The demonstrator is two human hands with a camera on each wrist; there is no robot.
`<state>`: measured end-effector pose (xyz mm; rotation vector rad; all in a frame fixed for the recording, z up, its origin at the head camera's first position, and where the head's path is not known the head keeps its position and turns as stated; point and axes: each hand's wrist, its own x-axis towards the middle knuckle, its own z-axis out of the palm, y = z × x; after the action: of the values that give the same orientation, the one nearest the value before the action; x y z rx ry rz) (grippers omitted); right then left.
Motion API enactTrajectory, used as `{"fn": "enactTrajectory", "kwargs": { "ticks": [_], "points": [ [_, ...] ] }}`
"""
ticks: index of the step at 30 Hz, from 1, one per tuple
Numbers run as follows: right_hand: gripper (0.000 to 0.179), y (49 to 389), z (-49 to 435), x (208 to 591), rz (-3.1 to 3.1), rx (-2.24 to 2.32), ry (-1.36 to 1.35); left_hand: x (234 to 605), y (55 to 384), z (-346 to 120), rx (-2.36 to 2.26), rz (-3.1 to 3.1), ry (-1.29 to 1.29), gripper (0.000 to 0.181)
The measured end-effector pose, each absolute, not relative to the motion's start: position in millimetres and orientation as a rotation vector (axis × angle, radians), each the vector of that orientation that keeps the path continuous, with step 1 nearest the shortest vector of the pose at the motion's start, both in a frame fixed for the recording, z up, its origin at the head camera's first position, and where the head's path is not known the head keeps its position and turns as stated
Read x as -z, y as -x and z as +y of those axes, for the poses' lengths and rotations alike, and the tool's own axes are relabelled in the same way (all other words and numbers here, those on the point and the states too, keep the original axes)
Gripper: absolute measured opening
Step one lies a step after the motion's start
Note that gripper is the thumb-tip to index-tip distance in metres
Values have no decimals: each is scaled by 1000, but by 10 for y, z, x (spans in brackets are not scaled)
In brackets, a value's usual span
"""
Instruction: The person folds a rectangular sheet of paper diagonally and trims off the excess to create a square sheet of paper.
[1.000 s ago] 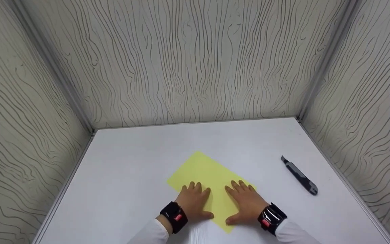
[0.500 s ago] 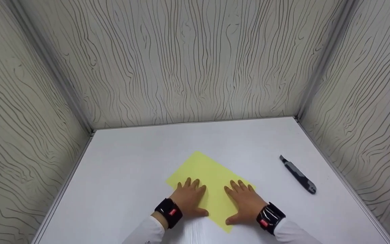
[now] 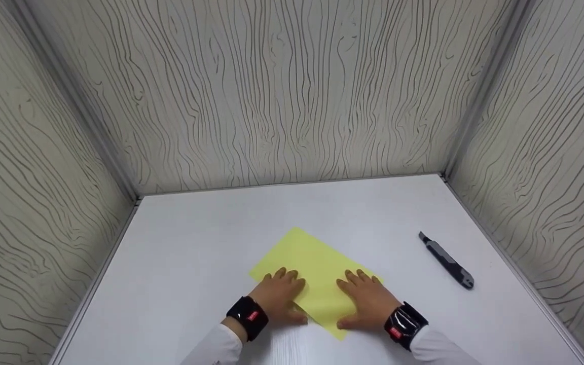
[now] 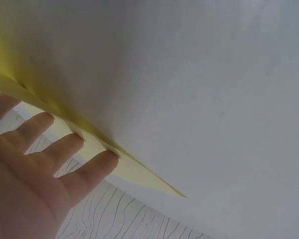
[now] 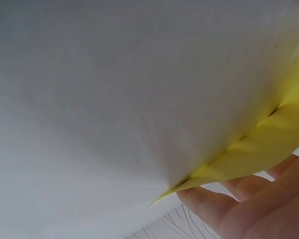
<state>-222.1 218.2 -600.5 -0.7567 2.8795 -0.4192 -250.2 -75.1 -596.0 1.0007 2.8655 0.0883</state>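
A yellow sheet of paper (image 3: 317,263) lies turned at an angle on the white table. My left hand (image 3: 277,296) rests on its near left edge, fingers spread, with the thumb close to the edge. My right hand (image 3: 370,304) lies spread on the right part of the sheet, thumb towards the near corner. Between the hands, the near edge lifts slightly off the table. From the right wrist, the paper (image 5: 254,152) looks rippled beside the fingers. Straight fingertips touch the sheet's edge in the left wrist view.
To the right lies a black and grey utility knife (image 3: 446,261), its blade end pointing away. The white table (image 3: 195,243) ends at wood-patterned panels (image 3: 271,101) at the back and on both sides.
My left hand has shifted left, towards the edge of the paper. The sheet's near corner has drawn slightly away from me and its edge has lifted. My right hand has hardly moved.
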Motion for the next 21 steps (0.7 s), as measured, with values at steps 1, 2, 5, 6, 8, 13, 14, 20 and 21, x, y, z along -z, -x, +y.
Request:
{"fn": "enactTrajectory", "kwargs": {
  "ticks": [1, 2, 5, 6, 8, 13, 14, 20, 21],
  "points": [
    [106, 2238, 2182, 6009, 2884, 432, 755, 5956, 2506, -758, -107, 2875, -1006, 85],
    [104, 2252, 2180, 6009, 2888, 442, 756, 5946, 2507, -761, -124, 2884, -1014, 81],
    [98, 2299, 2188, 6017, 2892, 475, 739, 5920, 2523, -750, -156, 2920, -1074, 64],
    [96, 2315, 2191, 6015, 2892, 482, 733, 5910, 2526, -743, -158, 2931, -1093, 59],
    [92, 2340, 2194, 5995, 2898, 480, 733, 5893, 2536, -727, -183, 2948, -1119, 51],
    [81, 2372, 2195, 5901, 2909, 487, 742, 5887, 2570, -711, -257, 2960, -1128, 44],
    [79, 2374, 2193, 5884, 2907, 490, 743, 5886, 2577, -710, -273, 2964, -1136, 41],
    [74, 2414, 2192, 5821, 2873, 545, 739, 5924, 2627, -706, -434, 3002, -1184, 21],
    [72, 2427, 2195, 5819, 2873, 554, 738, 5932, 2634, -706, -470, 3002, -1184, 17]
  ]
}}
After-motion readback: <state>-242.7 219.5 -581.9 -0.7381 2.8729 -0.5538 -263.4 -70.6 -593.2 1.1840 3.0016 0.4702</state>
